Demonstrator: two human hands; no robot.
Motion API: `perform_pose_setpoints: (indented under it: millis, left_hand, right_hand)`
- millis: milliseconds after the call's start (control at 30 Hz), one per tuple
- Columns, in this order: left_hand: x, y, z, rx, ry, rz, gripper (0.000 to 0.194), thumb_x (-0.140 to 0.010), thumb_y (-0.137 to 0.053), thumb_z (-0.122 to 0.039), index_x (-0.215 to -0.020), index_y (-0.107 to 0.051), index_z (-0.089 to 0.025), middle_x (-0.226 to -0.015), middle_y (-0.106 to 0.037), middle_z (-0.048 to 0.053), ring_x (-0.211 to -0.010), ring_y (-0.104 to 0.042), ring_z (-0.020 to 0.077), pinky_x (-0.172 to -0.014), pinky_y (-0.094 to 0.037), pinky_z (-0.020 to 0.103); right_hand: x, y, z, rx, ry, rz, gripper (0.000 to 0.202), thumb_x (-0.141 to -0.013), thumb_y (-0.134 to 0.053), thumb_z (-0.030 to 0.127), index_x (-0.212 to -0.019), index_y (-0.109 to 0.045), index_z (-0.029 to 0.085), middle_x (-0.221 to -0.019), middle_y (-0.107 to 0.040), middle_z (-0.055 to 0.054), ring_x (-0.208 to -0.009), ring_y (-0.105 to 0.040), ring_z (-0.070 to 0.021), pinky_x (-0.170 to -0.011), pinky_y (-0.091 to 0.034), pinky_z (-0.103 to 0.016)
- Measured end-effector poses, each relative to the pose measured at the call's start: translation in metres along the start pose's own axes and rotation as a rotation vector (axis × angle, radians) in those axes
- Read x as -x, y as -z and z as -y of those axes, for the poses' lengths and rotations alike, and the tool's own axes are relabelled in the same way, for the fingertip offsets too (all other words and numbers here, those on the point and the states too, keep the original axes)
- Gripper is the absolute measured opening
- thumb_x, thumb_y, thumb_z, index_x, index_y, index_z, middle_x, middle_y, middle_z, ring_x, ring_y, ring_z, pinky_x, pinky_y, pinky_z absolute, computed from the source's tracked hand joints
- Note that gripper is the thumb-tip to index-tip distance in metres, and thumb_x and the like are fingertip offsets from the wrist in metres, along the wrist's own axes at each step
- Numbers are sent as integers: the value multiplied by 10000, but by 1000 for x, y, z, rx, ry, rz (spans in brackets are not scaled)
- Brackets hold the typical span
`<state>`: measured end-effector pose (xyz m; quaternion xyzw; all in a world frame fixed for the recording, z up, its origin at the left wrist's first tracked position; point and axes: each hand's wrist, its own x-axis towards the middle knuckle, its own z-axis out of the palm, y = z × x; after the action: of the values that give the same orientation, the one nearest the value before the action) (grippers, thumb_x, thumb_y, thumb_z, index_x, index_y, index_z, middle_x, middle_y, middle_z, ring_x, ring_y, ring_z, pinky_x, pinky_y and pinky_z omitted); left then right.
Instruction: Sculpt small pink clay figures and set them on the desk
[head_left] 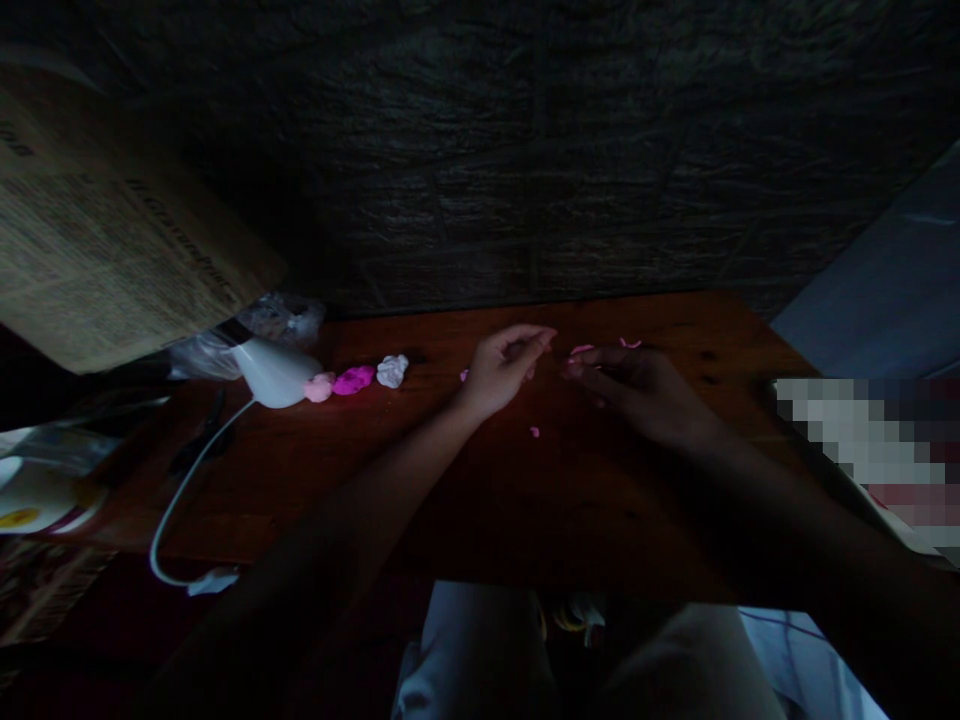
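Note:
My left hand (501,372) is raised over the wooden table, thumb and fingertips pressed together in a pinch. What sits in that pinch, if anything, is too dark and small to tell. To its right, my right hand (641,392) also pinches, its fingertips pointing at the left one. A pink clay-like piece (581,350) shows right at the right fingertips; whether it is held or lies behind them I cannot tell. Beyond that hand lies a thin curved pink strip (630,344). A small pink crumb (535,432) rests between my forearms, and another pink bit (463,376) peeks out beside my left hand.
Left on the table (510,520) sit light pink (320,387), magenta (352,380) and white (392,371) lumps in a row. Beside them are a white lamp-like object (277,368) with a cord (169,500), and dark scissors (206,440). A stone-patterned wall (480,190) stands behind.

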<state>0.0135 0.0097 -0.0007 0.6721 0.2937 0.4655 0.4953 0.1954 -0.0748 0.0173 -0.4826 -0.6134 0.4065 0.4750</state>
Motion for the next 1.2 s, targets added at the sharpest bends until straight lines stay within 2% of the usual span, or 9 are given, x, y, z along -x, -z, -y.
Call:
perform_pose_setpoints:
  millis: [133, 233, 367, 533, 633, 767, 900, 1000, 1200]
  left_hand:
    - [0, 0, 1, -18, 10, 12, 188, -945, -669, -282, -1035, -770, -151, -906, -736, 47, -526, -477, 37, -494, -339, 216]
    - [0, 0, 2, -26, 5, 16, 194, -945, -671, -287, -1042, -771, -153, -919, -740, 52, -532, -481, 41, -496, -341, 218]
    - [0, -1, 2, -20, 10, 35, 206, -930, -692, -313, -1035, -775, -155, -852, -719, 34, -534, -473, 47, -499, -339, 220]
    - [3, -3, 2, 42, 48, 131, 272, -908, -720, -366, -1067, -770, -151, -824, -708, 32, -563, -494, 60, -511, -351, 222]
    - [5, -3, 1, 75, 79, 197, 322, -901, -726, -377, -1118, -768, -143, -839, -715, 42, -573, -502, 64, -514, -361, 227]
    - [5, -4, 0, 135, 111, 200, 383, -894, -733, -387, -1189, -757, -144, -881, -725, 54, -579, -497, 59, -510, -352, 225]
    - [6, -8, -4, 215, 145, 263, 366, -878, -749, -417, -1121, -781, -145, -929, -737, 68, -569, -486, 49, -502, -334, 221]
    - [7, -10, -7, 271, 187, 304, 321, -839, -789, -396, -1063, -798, -166, -885, -720, 44, -571, -472, 46, -505, -317, 219]
    - [7, -9, -13, 475, 321, 248, 183, -795, -830, -322, -900, -800, -175, -812, -653, 10, -607, -453, 43, -513, -271, 208]
  right_hand:
    - [0, 0, 3, 33, 24, 20, 444, -802, -761, 642, -881, -825, 210, -983, -763, -84, -690, -614, -155, -531, -499, -272]
    - [0, -1, 3, 12, 16, 0, 441, -785, -777, 644, -892, -826, 219, -1005, -777, -87, -744, -643, -176, -538, -505, -266]
    - [0, 0, 5, 5, -8, -21, 439, -759, -802, 642, -878, -824, 220, -974, -787, -85, -743, -649, -180, -545, -501, -267]
    - [0, 0, 10, -19, -20, -24, 421, -753, -810, 635, -852, -817, 226, -841, -762, -58, -761, -653, -187, -534, -467, -253]
    - [0, -1, 9, -62, -47, -23, 398, -751, -818, 623, -837, -805, 234, -853, -769, -48, -744, -638, -170, -541, -452, -249]
    - [-2, -2, 5, -228, -78, -58, 437, -688, -881, 581, -902, -759, 219, -882, -770, -54, -759, -641, -163, -525, -420, -233]
    - [-3, -4, 3, -360, -136, -75, 484, -624, -948, 474, -937, -686, 214, -799, -727, 3, -564, -533, -86, -480, -369, -220]
    - [-2, -5, 5, -373, -159, -46, 495, -636, -949, 425, -982, -662, 219, -716, -657, 50, -516, -492, -73, -476, -365, -224]
    - [0, -3, 5, -389, -173, -27, 595, -650, -939, 430, -1140, -660, 239, -892, -729, 4, -555, -540, -80, -497, -409, -230]
